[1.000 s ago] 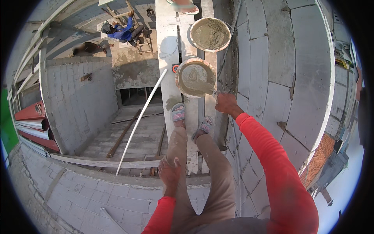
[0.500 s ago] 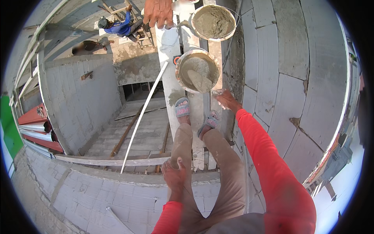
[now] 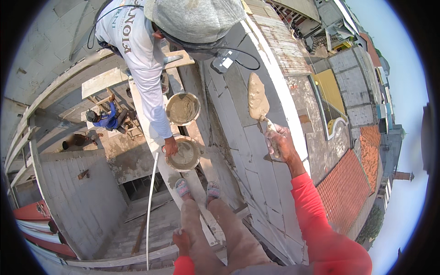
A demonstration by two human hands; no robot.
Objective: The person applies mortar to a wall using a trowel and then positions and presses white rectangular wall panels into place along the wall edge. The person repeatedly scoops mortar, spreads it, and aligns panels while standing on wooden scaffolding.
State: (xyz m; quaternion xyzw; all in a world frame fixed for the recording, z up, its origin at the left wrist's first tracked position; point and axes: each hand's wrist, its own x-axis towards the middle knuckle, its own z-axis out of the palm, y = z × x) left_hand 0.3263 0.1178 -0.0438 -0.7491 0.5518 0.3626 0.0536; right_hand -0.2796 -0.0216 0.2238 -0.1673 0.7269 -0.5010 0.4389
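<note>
My right hand is closed round the handle of a trowel. Wet grey-brown mortar covers the trowel's blade, which is held out over the block wall on the right. My left hand rests against my left leg, holding nothing, its fingers partly hidden. Ahead of my feet, a near bucket of mortar stands on the planks, with a far bucket of mortar behind it. A co-worker's hand reaches to the near bucket's left rim.
The co-worker in a grey cap leans in from the far side. Under my sandals lie narrow planks above a deep drop. A white pipe leans at the left. Lower down sits a person in blue. Tiled roofs lie beyond the wall.
My right hand has lifted the trowel with mortar from the near bucket and swung it over the wall. The view has turned right, and the co-worker's hand has come to the near bucket.
</note>
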